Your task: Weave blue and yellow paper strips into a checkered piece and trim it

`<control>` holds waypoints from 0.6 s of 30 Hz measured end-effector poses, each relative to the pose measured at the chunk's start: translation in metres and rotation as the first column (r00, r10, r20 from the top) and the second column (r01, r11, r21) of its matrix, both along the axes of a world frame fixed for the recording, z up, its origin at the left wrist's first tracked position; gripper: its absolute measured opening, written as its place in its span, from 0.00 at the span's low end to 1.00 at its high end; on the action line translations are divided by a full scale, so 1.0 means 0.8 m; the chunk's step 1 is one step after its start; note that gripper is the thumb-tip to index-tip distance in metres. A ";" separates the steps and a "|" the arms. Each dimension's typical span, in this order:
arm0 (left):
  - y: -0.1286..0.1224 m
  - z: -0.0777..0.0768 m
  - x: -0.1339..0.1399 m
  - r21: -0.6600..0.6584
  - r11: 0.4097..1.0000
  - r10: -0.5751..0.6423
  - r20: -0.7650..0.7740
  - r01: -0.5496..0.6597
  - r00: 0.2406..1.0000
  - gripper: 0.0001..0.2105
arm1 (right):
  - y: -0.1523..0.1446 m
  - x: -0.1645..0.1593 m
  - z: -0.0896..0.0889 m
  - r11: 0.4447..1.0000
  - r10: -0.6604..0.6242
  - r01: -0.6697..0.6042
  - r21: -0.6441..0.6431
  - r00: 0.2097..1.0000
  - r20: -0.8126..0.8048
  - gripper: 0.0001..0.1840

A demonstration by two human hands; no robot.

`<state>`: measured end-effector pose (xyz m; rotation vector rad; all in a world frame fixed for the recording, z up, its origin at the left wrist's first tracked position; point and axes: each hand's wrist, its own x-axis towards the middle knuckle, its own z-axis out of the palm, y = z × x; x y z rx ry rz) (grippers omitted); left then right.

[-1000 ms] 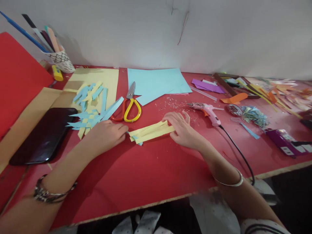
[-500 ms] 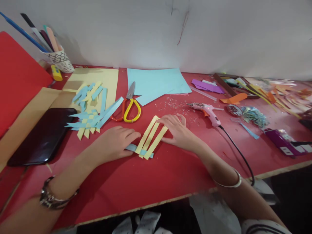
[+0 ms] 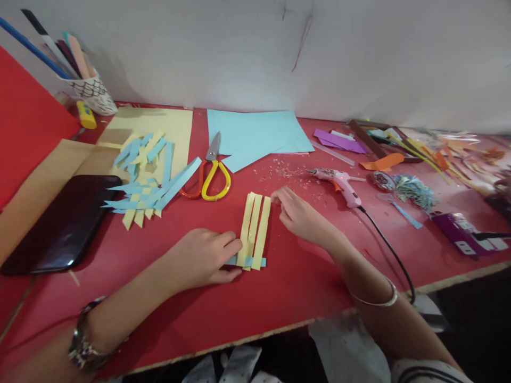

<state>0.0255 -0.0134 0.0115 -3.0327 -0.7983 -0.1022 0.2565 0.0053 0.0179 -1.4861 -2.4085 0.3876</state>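
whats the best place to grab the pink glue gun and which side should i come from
Probably best by the handle of the glue gun, coming from the near right: it lies on its side with the handle slanting that way and the nozzle pointing left. Keep clear of the orange trigger, minding the cord at the handle's end.

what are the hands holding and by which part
The left hand holds the blue strip near its left end; whether the right hand touches the yellow strips cannot be told.
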 end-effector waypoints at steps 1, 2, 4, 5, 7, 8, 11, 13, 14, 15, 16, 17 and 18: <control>0.000 -0.001 0.001 0.012 1.000 0.019 -0.022 -0.019 1.000 0.07 | -0.001 -0.002 0.003 1.000 -0.028 0.028 -0.003 1.000 0.011 0.11; 0.000 -0.001 0.002 0.025 0.999 0.047 -0.039 -0.046 0.998 0.06 | -0.002 -0.004 0.007 0.998 -0.055 0.055 -0.004 0.998 0.023 0.08; 0.001 -0.002 0.004 0.045 0.993 0.110 -0.058 -0.107 0.992 0.06 | -0.006 -0.008 0.013 0.997 -0.080 0.081 -0.008 0.996 0.036 0.05; 0.002 -0.002 0.005 0.047 0.989 0.144 -0.061 -0.141 0.988 0.07 | -0.007 -0.010 0.015 0.997 -0.073 0.073 -0.016 0.997 0.033 0.05; 0.001 -0.002 0.007 0.044 0.976 0.214 -0.059 -0.211 0.975 0.08 | -0.010 -0.013 0.017 0.999 -0.012 0.012 -0.042 1.000 0.010 0.05; 0.000 -0.002 0.009 0.043 0.969 0.245 -0.056 -0.243 0.968 0.08 | -0.012 -0.015 0.017 0.998 0.032 -0.032 -0.059 0.999 -0.007 0.05; -0.005 0.000 0.014 0.057 0.947 0.319 -0.062 -0.316 0.946 0.08 | -0.015 -0.021 0.015 0.980 0.161 -0.167 -0.112 0.985 -0.056 0.11; -0.009 0.000 0.019 0.069 0.941 0.337 -0.066 -0.333 0.939 0.08 | -0.016 -0.024 0.013 0.962 0.226 -0.233 -0.143 0.972 -0.065 0.14; -0.011 0.000 0.020 0.070 0.941 0.335 -0.061 -0.331 0.940 0.08 | -0.017 -0.026 0.013 0.955 0.249 -0.255 -0.154 0.967 -0.060 0.15; -0.013 0.000 0.022 0.068 0.943 0.328 -0.051 -0.325 0.943 0.08 | -0.017 -0.027 0.013 0.949 0.265 -0.270 -0.161 0.963 -0.051 0.15; -0.014 -0.001 0.022 0.064 0.947 0.318 -0.035 -0.316 0.947 0.09 | -0.017 -0.028 0.013 0.946 0.274 -0.277 -0.166 0.961 -0.041 0.16; -0.014 -0.002 0.022 0.058 0.950 0.307 -0.015 -0.305 0.952 0.09 | -0.017 -0.028 0.013 0.945 0.276 -0.278 -0.170 0.961 -0.032 0.16; -0.014 -0.003 0.021 0.053 0.955 0.292 0.006 -0.292 0.956 0.10 | -0.017 -0.028 0.014 0.945 0.277 -0.277 -0.175 0.961 -0.025 0.16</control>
